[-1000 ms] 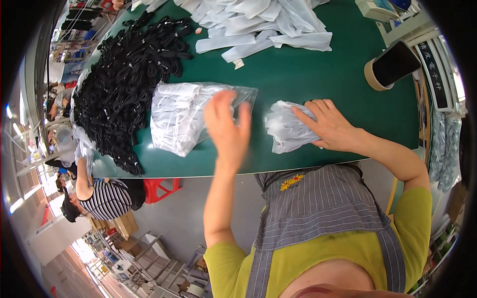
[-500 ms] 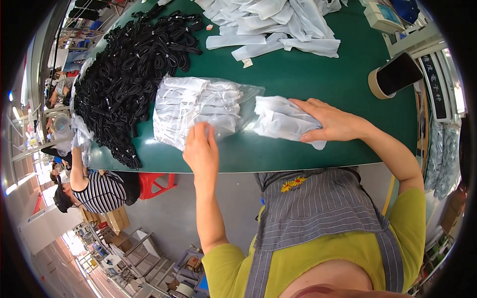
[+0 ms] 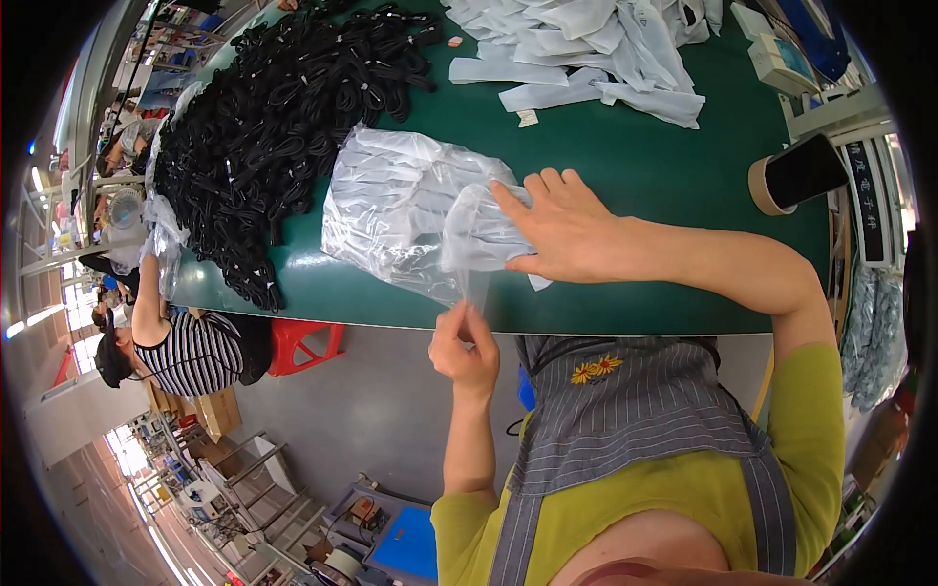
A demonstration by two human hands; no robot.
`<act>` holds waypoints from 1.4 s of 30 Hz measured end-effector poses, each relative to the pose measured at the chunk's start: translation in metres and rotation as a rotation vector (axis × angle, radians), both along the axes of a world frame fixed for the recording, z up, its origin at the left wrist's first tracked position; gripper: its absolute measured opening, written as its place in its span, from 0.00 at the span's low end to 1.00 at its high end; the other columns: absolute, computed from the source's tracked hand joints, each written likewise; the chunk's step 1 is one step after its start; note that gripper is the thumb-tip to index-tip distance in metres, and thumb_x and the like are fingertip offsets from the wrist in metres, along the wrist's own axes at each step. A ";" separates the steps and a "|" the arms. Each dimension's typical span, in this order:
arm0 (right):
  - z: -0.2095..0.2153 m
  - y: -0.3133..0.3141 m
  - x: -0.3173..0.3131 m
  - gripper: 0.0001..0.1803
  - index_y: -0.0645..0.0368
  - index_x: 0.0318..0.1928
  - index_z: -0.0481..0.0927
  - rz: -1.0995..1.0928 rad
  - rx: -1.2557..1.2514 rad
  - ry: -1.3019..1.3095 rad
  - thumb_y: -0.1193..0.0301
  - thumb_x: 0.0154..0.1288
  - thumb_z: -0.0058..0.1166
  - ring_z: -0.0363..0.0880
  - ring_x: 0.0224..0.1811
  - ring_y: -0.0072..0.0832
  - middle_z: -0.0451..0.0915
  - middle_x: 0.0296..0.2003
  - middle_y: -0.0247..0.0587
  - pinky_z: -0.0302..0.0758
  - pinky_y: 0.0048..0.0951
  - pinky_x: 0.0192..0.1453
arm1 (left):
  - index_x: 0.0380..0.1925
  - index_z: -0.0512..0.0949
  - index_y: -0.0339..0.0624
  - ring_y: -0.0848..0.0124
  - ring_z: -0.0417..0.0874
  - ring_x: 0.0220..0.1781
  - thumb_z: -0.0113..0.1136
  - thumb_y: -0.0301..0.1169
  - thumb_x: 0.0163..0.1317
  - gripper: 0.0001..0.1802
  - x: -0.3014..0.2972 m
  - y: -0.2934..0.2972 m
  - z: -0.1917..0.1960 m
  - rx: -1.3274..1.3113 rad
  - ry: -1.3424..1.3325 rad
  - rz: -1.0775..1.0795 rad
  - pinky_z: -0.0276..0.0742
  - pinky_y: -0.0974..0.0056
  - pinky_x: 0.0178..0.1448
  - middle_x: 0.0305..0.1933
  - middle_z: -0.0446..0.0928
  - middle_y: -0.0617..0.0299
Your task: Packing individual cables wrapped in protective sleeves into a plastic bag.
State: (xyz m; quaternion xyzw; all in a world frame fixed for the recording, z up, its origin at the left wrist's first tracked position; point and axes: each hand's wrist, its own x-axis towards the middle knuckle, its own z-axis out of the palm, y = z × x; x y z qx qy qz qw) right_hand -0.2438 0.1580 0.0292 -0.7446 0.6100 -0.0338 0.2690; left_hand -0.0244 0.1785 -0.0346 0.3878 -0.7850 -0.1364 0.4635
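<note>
A large clear plastic bag (image 3: 386,210), filled with rows of thin white packets, lies on the green table. My left hand (image 3: 465,350) pinches the near edge of the bag's mouth and pulls it toward the table's front edge. My right hand (image 3: 576,232) holds a small stack of white packets (image 3: 496,234) at that mouth, thumb on the near side and fingers over the far side. The stack's front end is inside the bag film; its rear end is mostly hidden under my palm.
A big heap of black coiled cables (image 3: 283,127) covers the table's left. More white packets (image 3: 596,49) are piled at the back. A phone (image 3: 806,174) on a round stand is at the right. Another person (image 3: 200,352) sits at the left near a red stool (image 3: 305,344).
My left hand has moved right and nearer, now pinching the bag's mouth. My right hand has carried the packets left into the opening, and the bag has turned slightly.
</note>
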 end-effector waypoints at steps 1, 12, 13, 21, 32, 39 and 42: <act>-0.001 0.001 0.005 0.45 0.70 0.69 0.58 0.007 -0.001 0.000 0.50 0.63 0.56 0.68 0.53 0.48 0.72 0.48 0.62 0.63 0.42 0.59 | 0.42 0.75 0.33 0.75 0.70 0.20 0.60 0.16 0.62 0.09 0.002 -0.004 -0.001 -0.045 0.035 -0.025 0.65 0.71 0.24 0.26 0.75 0.60; -0.041 -0.062 0.060 0.41 0.73 0.55 0.71 0.153 0.239 -0.371 0.42 0.64 0.48 0.82 0.35 0.53 0.81 0.31 0.60 0.77 0.45 0.45 | 0.40 0.75 0.31 0.65 0.73 0.17 0.60 0.13 0.58 0.10 -0.001 -0.033 0.025 -0.243 -0.038 -0.295 0.66 0.66 0.21 0.24 0.76 0.54; -0.052 -0.063 0.077 0.41 0.73 0.56 0.70 0.165 0.117 -0.194 0.43 0.62 0.51 0.81 0.37 0.51 0.81 0.33 0.59 0.77 0.46 0.45 | 0.40 0.75 0.32 0.65 0.73 0.18 0.60 0.13 0.58 0.10 0.002 -0.029 0.024 -0.219 -0.078 -0.325 0.66 0.66 0.21 0.24 0.76 0.54; -0.116 -0.018 0.106 0.41 0.67 0.63 0.67 -0.070 -0.819 -0.172 0.50 0.58 0.58 0.77 0.49 0.46 0.77 0.47 0.55 0.73 0.48 0.48 | 0.43 0.77 0.33 0.73 0.75 0.22 0.60 0.20 0.62 0.09 0.021 0.003 -0.008 0.070 -0.214 -0.263 0.70 0.70 0.26 0.30 0.79 0.56; -0.115 -0.047 -0.187 0.47 0.55 0.71 0.56 -0.984 -0.800 0.247 0.57 0.55 0.65 0.67 0.57 0.59 0.63 0.60 0.63 0.67 0.54 0.58 | 0.60 0.68 0.40 0.50 0.75 0.55 0.60 0.24 0.61 0.26 -0.243 -0.071 -0.022 0.037 -0.380 -0.243 0.77 0.52 0.52 0.56 0.72 0.48; -0.111 0.005 -0.204 0.51 0.57 0.74 0.49 -0.984 -0.439 0.269 0.66 0.53 0.63 0.71 0.52 0.54 0.69 0.50 0.58 0.73 0.50 0.51 | 0.34 0.77 0.41 0.53 0.77 0.45 0.57 0.24 0.60 0.03 -0.267 -0.075 -0.047 0.075 -0.337 -0.398 0.75 0.52 0.42 0.40 0.75 0.56; -0.100 0.056 -0.186 0.49 0.62 0.73 0.51 -1.006 -0.318 0.147 0.66 0.54 0.62 0.75 0.47 0.55 0.71 0.46 0.59 0.73 0.50 0.53 | 0.34 0.75 0.40 0.54 0.78 0.41 0.56 0.22 0.59 0.04 -0.225 -0.036 -0.027 0.292 -0.231 -0.580 0.76 0.56 0.42 0.40 0.75 0.55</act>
